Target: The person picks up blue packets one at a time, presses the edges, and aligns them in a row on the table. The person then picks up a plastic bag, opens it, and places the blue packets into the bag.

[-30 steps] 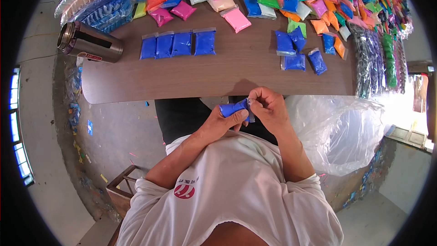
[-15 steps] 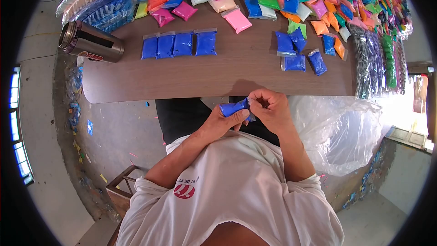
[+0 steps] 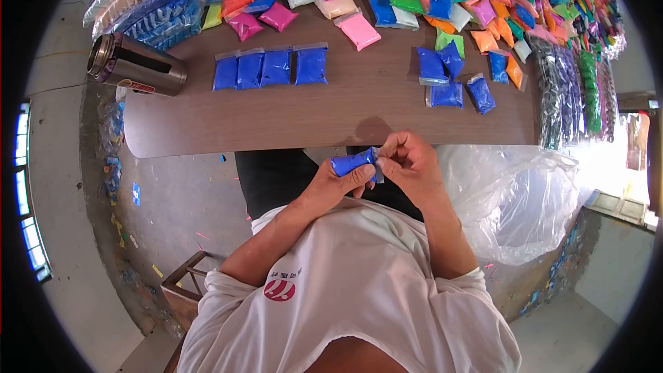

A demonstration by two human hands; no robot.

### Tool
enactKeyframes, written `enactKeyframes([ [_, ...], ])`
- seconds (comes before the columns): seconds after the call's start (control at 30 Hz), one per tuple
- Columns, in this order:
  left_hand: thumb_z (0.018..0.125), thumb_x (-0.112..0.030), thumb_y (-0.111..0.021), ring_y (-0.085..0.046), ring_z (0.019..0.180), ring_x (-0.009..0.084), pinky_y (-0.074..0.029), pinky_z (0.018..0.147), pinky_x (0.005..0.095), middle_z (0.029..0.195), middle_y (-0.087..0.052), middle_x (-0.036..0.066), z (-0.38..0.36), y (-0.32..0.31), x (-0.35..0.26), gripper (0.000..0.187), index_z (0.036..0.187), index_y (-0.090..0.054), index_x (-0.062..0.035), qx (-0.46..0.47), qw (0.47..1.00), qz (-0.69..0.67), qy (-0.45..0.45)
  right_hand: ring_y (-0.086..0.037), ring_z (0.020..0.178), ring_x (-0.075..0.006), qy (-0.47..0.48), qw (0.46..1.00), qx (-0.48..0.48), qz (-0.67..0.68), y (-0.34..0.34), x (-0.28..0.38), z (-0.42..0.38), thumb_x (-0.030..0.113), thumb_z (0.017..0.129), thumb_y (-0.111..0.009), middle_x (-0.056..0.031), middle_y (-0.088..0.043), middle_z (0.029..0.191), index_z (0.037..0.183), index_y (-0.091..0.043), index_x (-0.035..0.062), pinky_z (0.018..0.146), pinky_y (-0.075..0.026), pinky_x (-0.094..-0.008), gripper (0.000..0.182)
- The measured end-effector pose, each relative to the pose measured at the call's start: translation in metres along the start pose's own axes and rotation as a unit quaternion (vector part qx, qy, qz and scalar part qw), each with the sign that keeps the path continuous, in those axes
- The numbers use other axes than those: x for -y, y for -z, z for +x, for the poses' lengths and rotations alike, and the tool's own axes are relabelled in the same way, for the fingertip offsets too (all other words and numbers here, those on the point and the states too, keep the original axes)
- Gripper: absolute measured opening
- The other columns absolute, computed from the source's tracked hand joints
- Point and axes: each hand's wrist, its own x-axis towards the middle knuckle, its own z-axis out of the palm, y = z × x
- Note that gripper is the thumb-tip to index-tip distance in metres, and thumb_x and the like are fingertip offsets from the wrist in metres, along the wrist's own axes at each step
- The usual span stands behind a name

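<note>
A small blue packet with a clear plastic edge is held above my lap, just off the table's front edge. My left hand is wrapped round its body, thumb on top. The fingers of my right hand pinch the clear end of the packet on its right side. On the table, a row of several blue packets lies flat at the left. More blue packets lie loosely grouped at the right.
Colourful packets heap along the back of the brown table. A steel flask lies at the left. Bundled clear sleeves stand at the right edge. A clear plastic bag hangs below the table at the right.
My right fingers have shifted slightly at the packet's clear end, and the packet has turned a little in my left hand. The table's contents look the same.
</note>
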Motion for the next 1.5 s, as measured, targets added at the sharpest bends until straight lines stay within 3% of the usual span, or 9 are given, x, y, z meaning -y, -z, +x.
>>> enactKeyframes([
  [0.17,0.093,-0.031,-0.064,-0.051,0.060,0.0058,-0.040,0.055,0.0217,0.075,-0.062,0.001,-0.001,0.004,0.003,0.026,0.092,-0.068,-0.0064,0.005,1.000,0.009,0.001,-0.056,0.072,-0.0058,0.043,0.998,-0.002,0.035,-0.009,-0.007,-0.008,-0.001,0.089,-0.061,-0.0025,-0.062,0.083,0.095,-0.058,-0.0008,0.063,-0.047,-0.0206,0.007],
  [0.27,0.092,-0.033,-0.064,-0.050,0.060,0.0054,-0.039,0.054,0.0212,0.075,-0.062,0.000,0.000,0.002,0.005,0.027,0.092,-0.068,-0.0062,-0.009,1.000,0.000,-0.006,-0.057,0.073,-0.0076,-0.035,0.997,-0.036,-0.059,-0.003,-0.017,-0.012,0.003,0.091,-0.061,-0.0035,-0.063,0.084,0.096,-0.062,-0.0018,0.064,-0.047,-0.0225,0.007],
  [0.47,0.090,-0.032,-0.067,-0.047,0.062,0.0036,-0.038,0.054,0.0212,0.070,-0.058,-0.003,0.001,0.002,0.003,0.027,0.086,-0.067,-0.0054,-0.015,0.999,0.041,-0.010,-0.055,0.071,-0.0086,-0.021,0.990,-0.031,0.134,-0.021,-0.001,-0.011,0.009,0.091,-0.063,-0.0035,-0.063,0.084,0.095,-0.062,-0.0037,0.066,-0.047,-0.0243,0.013],
  [0.67,0.090,-0.030,-0.068,-0.041,0.064,0.0030,-0.035,0.055,0.0224,0.067,-0.051,-0.006,0.001,-0.006,0.000,0.029,0.082,-0.064,-0.0028,-0.032,0.994,0.093,-0.042,-0.057,0.070,-0.0097,-0.030,0.981,-0.132,0.137,-0.034,-0.003,-0.010,0.009,0.090,-0.065,-0.0033,-0.062,0.081,0.089,-0.061,-0.0016,0.064,-0.048,-0.0253,0.012],
  [0.97,0.091,-0.031,-0.067,-0.044,0.062,0.0036,-0.037,0.055,0.0215,0.067,-0.054,-0.004,-0.002,-0.003,-0.002,0.029,0.082,-0.064,-0.0042,0.011,0.997,0.078,-0.016,-0.056,0.067,-0.0131,-0.062,0.976,-0.082,0.194,-0.027,-0.005,-0.011,0.010,0.088,-0.063,-0.0061,-0.062,0.086,0.085,-0.060,0.0016,0.061,-0.048,-0.0289,0.009],
  [1.27,0.093,-0.032,-0.063,-0.052,0.061,0.0059,-0.044,0.056,0.0225,0.074,-0.062,0.001,-0.005,-0.001,0.000,0.028,0.085,-0.067,-0.0055,0.053,0.999,0.003,0.003,-0.060,0.085,-0.0209,-0.147,0.935,0.019,0.323,-0.008,-0.007,-0.012,0.014,0.086,-0.061,-0.0147,-0.064,0.102,0.080,-0.059,0.0039,0.076,-0.049,-0.0338,0.012],
  [1.37,0.092,-0.034,-0.063,-0.052,0.061,0.0064,-0.043,0.057,0.0225,0.075,-0.062,0.002,-0.004,-0.005,-0.014,0.030,0.084,-0.066,-0.0049,0.005,0.999,-0.042,0.010,-0.058,0.083,-0.0218,-0.118,0.935,-0.039,0.331,-0.001,-0.010,-0.014,0.017,0.089,-0.058,-0.0159,-0.063,0.097,0.078,-0.057,0.0041,0.079,-0.048,-0.0372,0.018],
  [1.5,0.092,-0.037,-0.063,-0.052,0.062,0.0069,-0.042,0.058,0.0229,0.074,-0.062,0.003,-0.002,0.008,0.000,0.034,0.084,-0.065,-0.0041,0.022,1.000,0.009,0.012,-0.052,0.074,-0.0192,-0.034,0.966,0.019,0.257,0.036,-0.009,-0.046,0.026,0.092,-0.057,-0.0129,-0.059,0.086,0.075,-0.051,0.0058,0.079,-0.048,-0.0390,0.028],
])
